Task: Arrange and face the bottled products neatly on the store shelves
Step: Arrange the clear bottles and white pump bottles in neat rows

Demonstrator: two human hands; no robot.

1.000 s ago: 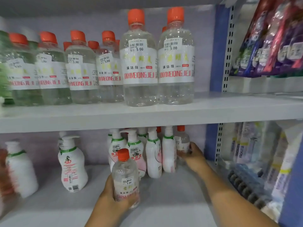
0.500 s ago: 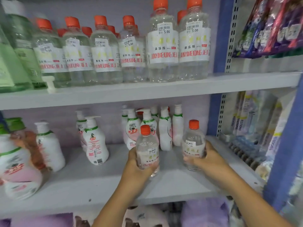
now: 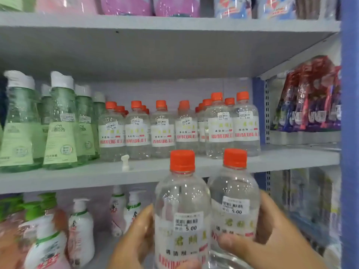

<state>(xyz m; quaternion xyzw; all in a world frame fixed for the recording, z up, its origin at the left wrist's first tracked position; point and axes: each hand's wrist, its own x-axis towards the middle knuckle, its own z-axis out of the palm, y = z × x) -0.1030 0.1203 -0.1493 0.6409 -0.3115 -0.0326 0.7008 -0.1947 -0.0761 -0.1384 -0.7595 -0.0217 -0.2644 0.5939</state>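
Note:
I hold two clear bottles with orange caps side by side, close to the camera, in front of the middle shelf's front edge (image 3: 77, 177). My left hand (image 3: 134, 239) grips the left bottle (image 3: 182, 206). My right hand (image 3: 272, 235) grips the right bottle (image 3: 236, 193). Both show white labels with 5.00 price stickers facing me. On the middle shelf stands a row of several matching orange-capped bottles (image 3: 163, 131), labels forward, with bare shelf in front of them.
Green bottles with white caps (image 3: 58, 123) stand at the shelf's left. A small white pump part (image 3: 125, 162) lies on the shelf. White pump bottles (image 3: 81, 224) fill the lower shelf. Hanging packets (image 3: 310, 98) and a blue upright (image 3: 349, 133) are on the right.
Both hands have lifted their bottles from the lower shelf up to the level of the middle shelf and brought them together. The view has tilted upward.

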